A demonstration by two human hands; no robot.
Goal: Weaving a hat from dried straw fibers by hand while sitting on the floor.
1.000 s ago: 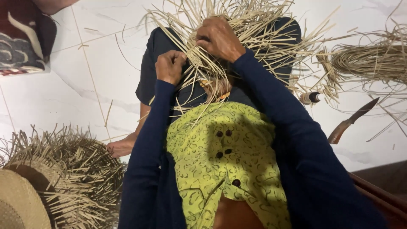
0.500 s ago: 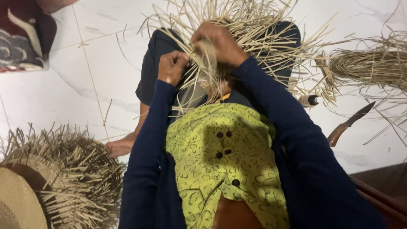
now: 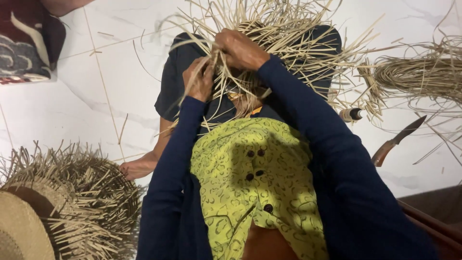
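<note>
Head view looking down at a seated person's lap. Straw weaving (image 3: 284,33), a loose tangle of pale flat strips, lies on the knees at upper centre of the frame, strips fanning out up, left and right.

Left hand (image 3: 198,79) sits left of centre, just below and left of the weaving's middle, fingers curled shut on a few straw strips (image 3: 219,98) that run down from the tangle. Right hand (image 3: 240,48) is just above and right of it, knuckles up, fingers pinched closed on strips at the near edge of the weaving. The two hands are close together, almost touching, both at the lower left edge of the tangle; most of the weaving spreads beyond them toward the top and right of the frame.

Dark blue sleeves run from both hands to the bottom of the frame. Yellow-green patterned shirt (image 3: 250,178) with dark buttons fills lower centre.

White tiled floor (image 3: 72,110) all round. Lower left: unfinished straw hats (image 3: 67,202) with ragged fringe. Right: a knife (image 3: 397,140) on the floor, a coiled bundle of straw (image 3: 414,77) above it, and a small dark bottle-like object (image 3: 351,114) just right of the right sleeve. Bare foot (image 3: 137,168) left of the left sleeve. Dark patterned cloth (image 3: 24,48) in the upper left corner.
</note>
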